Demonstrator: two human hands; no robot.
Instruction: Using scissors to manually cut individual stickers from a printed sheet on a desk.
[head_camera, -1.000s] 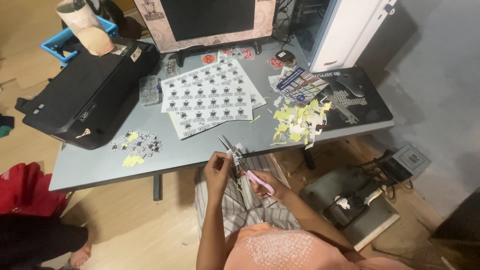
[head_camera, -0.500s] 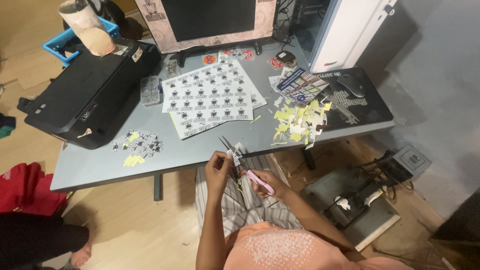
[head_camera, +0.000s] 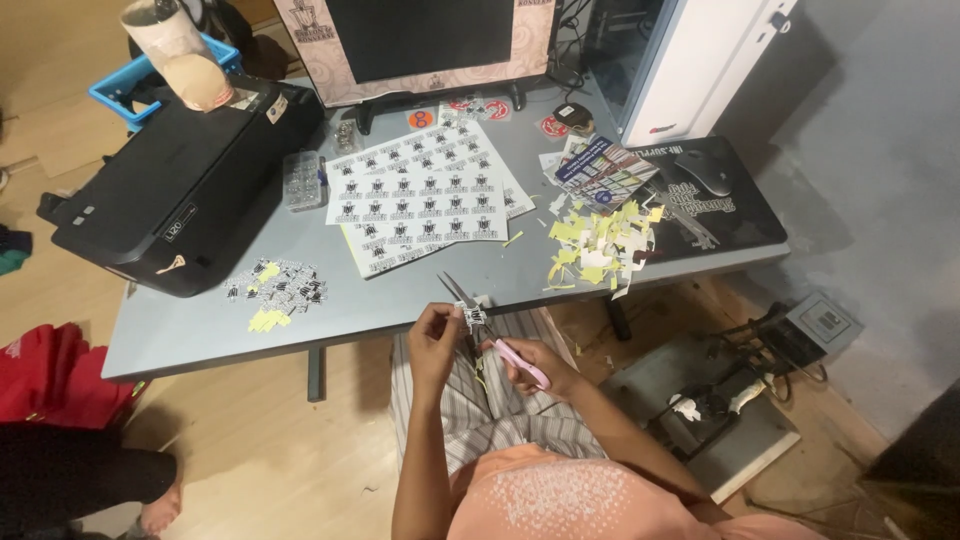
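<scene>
Your left hand (head_camera: 432, 340) pinches a small printed paper cutout (head_camera: 472, 316) at the near edge of the grey table (head_camera: 200, 330). Your right hand (head_camera: 540, 365) grips pink-handled scissors (head_camera: 490, 330), thin metal blades parted around the cutout. Flat printed sticker sheets (head_camera: 425, 190) lie farther back; curled yellow-white paper scraps (head_camera: 600, 240) pile to the right.

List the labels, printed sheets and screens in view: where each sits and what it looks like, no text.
Monitor: back of desk, dark screen, pale patterned frame.
Sticker sheets: desk centre, white, rows of small black designs.
Cut stickers: front left by the black printer, small black-and-white pile.
Backing scraps: right, yellow and white pile.
Booklet: behind the scraps, multicoloured.
Small sticker: in left hand, at scissors in right hand.
</scene>
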